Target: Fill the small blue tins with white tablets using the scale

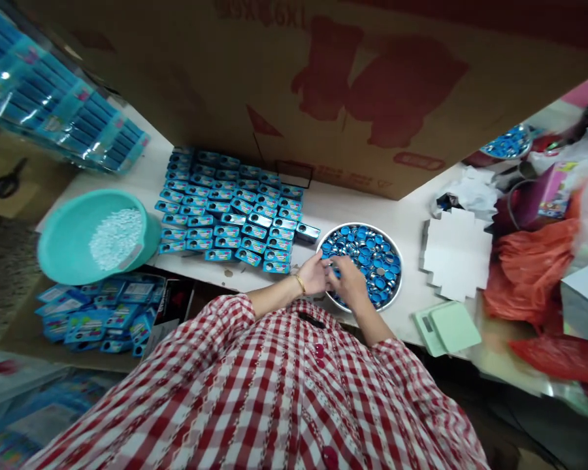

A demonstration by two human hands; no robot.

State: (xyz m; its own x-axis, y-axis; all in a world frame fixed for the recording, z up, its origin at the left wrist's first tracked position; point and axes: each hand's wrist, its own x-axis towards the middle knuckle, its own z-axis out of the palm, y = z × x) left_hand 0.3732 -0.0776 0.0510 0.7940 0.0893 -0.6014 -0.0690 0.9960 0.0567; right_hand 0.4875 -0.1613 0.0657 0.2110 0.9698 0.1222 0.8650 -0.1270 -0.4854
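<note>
A round metal-rimmed tray (398, 251) holds many small blue and silver round caps. At its left edge, my left hand (314, 274) has its fingers closed together, with a gold bangle on the wrist. Touching or nearly touching it, my right hand (347, 279) is over the tray's near-left part with its fingers curled in a pinch. Whatever lies between the fingertips is too small to make out. Left of the tray, rows of small blue boxes (225, 212) stand packed together, and one box (308, 232) sticks out toward the tray.
A large cardboard box (323, 98) stands along the back. A teal basin (53, 238) with small white pieces sits left, above a carton of blue packets (93, 323). At right lie flat white card (458, 254), a green scale (453, 328) and red plastic bags (529, 267).
</note>
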